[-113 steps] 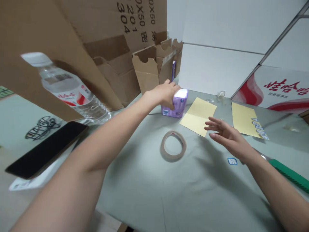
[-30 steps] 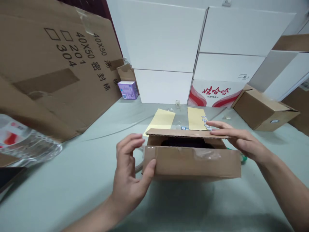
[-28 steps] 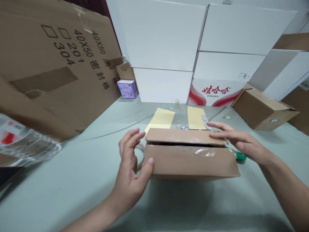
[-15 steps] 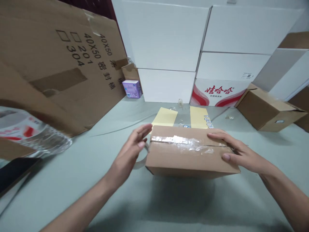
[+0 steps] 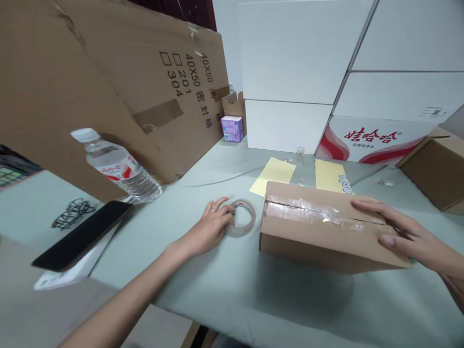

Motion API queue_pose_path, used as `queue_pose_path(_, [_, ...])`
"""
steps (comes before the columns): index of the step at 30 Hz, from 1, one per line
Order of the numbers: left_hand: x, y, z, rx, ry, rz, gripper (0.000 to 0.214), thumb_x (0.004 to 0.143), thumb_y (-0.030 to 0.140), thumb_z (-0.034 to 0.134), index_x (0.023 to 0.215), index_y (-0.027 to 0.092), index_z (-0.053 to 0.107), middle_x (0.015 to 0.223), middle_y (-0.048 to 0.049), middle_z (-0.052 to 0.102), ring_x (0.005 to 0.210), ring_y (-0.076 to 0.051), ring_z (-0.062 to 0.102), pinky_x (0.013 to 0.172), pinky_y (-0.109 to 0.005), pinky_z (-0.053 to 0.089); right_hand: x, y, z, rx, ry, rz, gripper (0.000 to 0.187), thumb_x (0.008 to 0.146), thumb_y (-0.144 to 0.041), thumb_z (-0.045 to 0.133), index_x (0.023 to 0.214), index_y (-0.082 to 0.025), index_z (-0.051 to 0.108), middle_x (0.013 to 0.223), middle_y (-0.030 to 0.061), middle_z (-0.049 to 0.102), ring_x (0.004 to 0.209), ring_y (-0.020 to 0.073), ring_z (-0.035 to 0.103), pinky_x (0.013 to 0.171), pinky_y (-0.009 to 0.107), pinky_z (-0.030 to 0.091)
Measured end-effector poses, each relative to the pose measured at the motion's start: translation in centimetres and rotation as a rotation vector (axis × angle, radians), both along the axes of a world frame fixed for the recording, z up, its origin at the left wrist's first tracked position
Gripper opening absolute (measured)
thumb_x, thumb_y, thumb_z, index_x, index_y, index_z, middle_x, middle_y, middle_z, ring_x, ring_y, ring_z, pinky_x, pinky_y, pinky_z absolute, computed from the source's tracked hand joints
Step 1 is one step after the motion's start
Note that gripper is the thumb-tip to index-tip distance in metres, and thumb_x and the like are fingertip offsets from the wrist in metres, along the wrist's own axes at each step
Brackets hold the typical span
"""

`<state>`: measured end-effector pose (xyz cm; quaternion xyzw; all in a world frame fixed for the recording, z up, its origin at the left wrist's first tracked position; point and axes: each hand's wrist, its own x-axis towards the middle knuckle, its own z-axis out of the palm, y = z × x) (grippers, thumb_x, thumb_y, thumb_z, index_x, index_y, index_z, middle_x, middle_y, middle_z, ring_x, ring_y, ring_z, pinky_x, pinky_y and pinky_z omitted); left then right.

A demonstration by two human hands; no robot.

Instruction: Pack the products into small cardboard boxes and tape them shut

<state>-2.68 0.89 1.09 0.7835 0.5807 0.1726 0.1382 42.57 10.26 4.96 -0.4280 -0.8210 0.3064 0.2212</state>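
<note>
A brown cardboard box (image 5: 315, 241) has clear tape, wrinkled and shiny, along its top seam. My right hand (image 5: 409, 232) grips its right end, thumb on the near flap and fingers on the far one. To the left of the box, a roll of clear tape (image 5: 248, 222) lies flat on the table. My left hand (image 5: 212, 224), with a ring on one finger, has its fingers curled over the left rim of that roll; the thumb is mostly hidden. Two pale yellow sheets (image 5: 277, 171) lie behind the box, partly covered by it.
A water bottle (image 5: 121, 166) leans against a large carton (image 5: 119, 87) at left. Nearer are a black phone (image 5: 83, 237) and a dark tangled item (image 5: 74, 212). At the back are white cartons (image 5: 290, 125) and a purple tissue pack (image 5: 232, 129); another brown box (image 5: 435, 169) stands right.
My left hand has left the box's left side and come down onto the tape roll. My right hand stays on the box. The view has swung left, showing more of the bottle and phone.
</note>
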Motion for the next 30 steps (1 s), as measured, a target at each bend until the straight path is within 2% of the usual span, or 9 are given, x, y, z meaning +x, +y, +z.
queue_pose_path(2, [0.1, 0.1, 1.3, -0.022, -0.049, -0.022, 0.020, 0.090, 0.017, 0.043, 0.093, 0.023, 0.061, 0.117, -0.0085, 0.066, 0.138, -0.033, 0.042, 0.114, -0.069, 0.023, 0.0, 0.1, -0.1, 0.017, 0.001, -0.006, 0.056, 0.084, -0.060, 0.058, 0.138, -0.044, 0.055, 0.156, -0.0029, 0.043, 0.142, 0.0409, 0.039, 0.104, 0.055, 0.051])
queue_pose_path(4, [0.7, -0.2, 2.9, -0.065, -0.170, -0.025, 0.017, 0.095, 0.028, 0.044, 0.096, 0.023, 0.061, 0.107, -0.0056, 0.068, 0.115, -0.026, 0.060, 0.114, -0.062, 0.030, 0.0, 0.2, -0.2, 0.035, 0.009, -0.005, 0.056, 0.084, -0.061, 0.058, 0.137, -0.044, 0.057, 0.155, -0.0025, 0.045, 0.142, 0.0407, 0.040, 0.106, 0.056, 0.048])
queue_pose_path(7, [2.2, -0.8, 5.0, -0.099, -0.470, 0.006, 0.023, 0.096, 0.041, 0.047, 0.099, 0.021, 0.059, 0.092, -0.0047, 0.068, 0.084, -0.020, 0.064, 0.091, -0.041, 0.050, 0.1, 0.4, -0.4, 0.039, 0.016, -0.002, 0.056, 0.083, -0.062, 0.058, 0.136, -0.043, 0.058, 0.154, -0.0017, 0.046, 0.142, 0.0415, 0.040, 0.108, 0.058, 0.046])
queue_pose_path(10, [3.7, -0.7, 6.3, -0.005, -0.693, 0.019, 0.028, 0.097, 0.045, 0.048, 0.104, 0.020, 0.057, 0.084, -0.0046, 0.065, 0.080, -0.020, 0.060, 0.074, -0.032, 0.047, 0.0, 0.6, -0.5, 0.012, 0.017, 0.003, 0.057, 0.082, -0.061, 0.059, 0.137, -0.044, 0.057, 0.155, -0.0012, 0.045, 0.142, 0.0417, 0.039, 0.106, 0.059, 0.047])
queue_pose_path(13, [5.3, 0.1, 7.4, 0.081, -0.848, -0.018, 0.031, 0.096, 0.047, 0.050, 0.111, 0.020, 0.057, 0.084, -0.0031, 0.059, 0.081, -0.019, 0.056, 0.077, -0.033, 0.045, -0.3, 0.5, -0.4, -0.010, 0.030, 0.011, 0.057, 0.082, -0.060, 0.060, 0.137, -0.044, 0.057, 0.155, -0.0006, 0.045, 0.142, 0.0407, 0.039, 0.105, 0.057, 0.048])
queue_pose_path(18, [8.6, 1.6, 9.5, 0.062, -1.009, -0.164, 0.033, 0.094, 0.037, 0.055, 0.123, 0.020, 0.052, 0.090, -0.0039, 0.056, 0.087, -0.020, 0.054, 0.082, -0.033, 0.044, -0.9, 0.3, -0.1, -0.051, 0.072, 0.050, 0.058, 0.082, -0.061, 0.060, 0.137, -0.043, 0.056, 0.156, 0.0002, 0.043, 0.143, 0.0388, 0.038, 0.111, 0.054, 0.043])
queue_pose_path(21, [10.6, 2.2, 10.1, 0.076, -1.008, -0.261, 0.028, 0.096, 0.033, 0.053, 0.120, 0.020, 0.052, 0.089, -0.0028, 0.055, 0.086, -0.018, 0.051, 0.082, -0.032, 0.041, -1.1, 0.1, 0.1, -0.093, 0.089, 0.066, 0.058, 0.084, -0.062, 0.059, 0.138, -0.041, 0.055, 0.157, 0.0018, 0.040, 0.145, 0.0379, 0.035, 0.113, 0.052, 0.040])
queue_pose_path(24, [12.3, 2.5, 9.9, 0.056, -1.044, -0.349, 0.020, 0.097, 0.033, 0.052, 0.112, 0.020, 0.053, 0.089, -0.0020, 0.054, 0.085, -0.017, 0.049, 0.082, -0.031, 0.038, -1.5, -0.1, 0.4, -0.110, 0.107, 0.090, 0.058, 0.085, -0.062, 0.058, 0.138, -0.038, 0.055, 0.157, 0.0036, 0.040, 0.145, 0.0362, 0.035, 0.115, 0.051, 0.036])
queue_pose_path(30, [13.4, 2.7, 9.4, -0.202, -1.145, -0.410, 0.025, 0.094, 0.038, 0.058, 0.107, 0.017, 0.055, 0.089, -0.0032, 0.059, 0.087, -0.017, 0.052, 0.083, -0.031, 0.037, -2.1, -0.2, 1.4, -0.108, 0.120, 0.146, 0.060, 0.084, -0.064, 0.059, 0.137, -0.035, 0.057, 0.155, 0.0062, 0.042, 0.144, 0.0367, 0.036, 0.114, 0.050, 0.037])
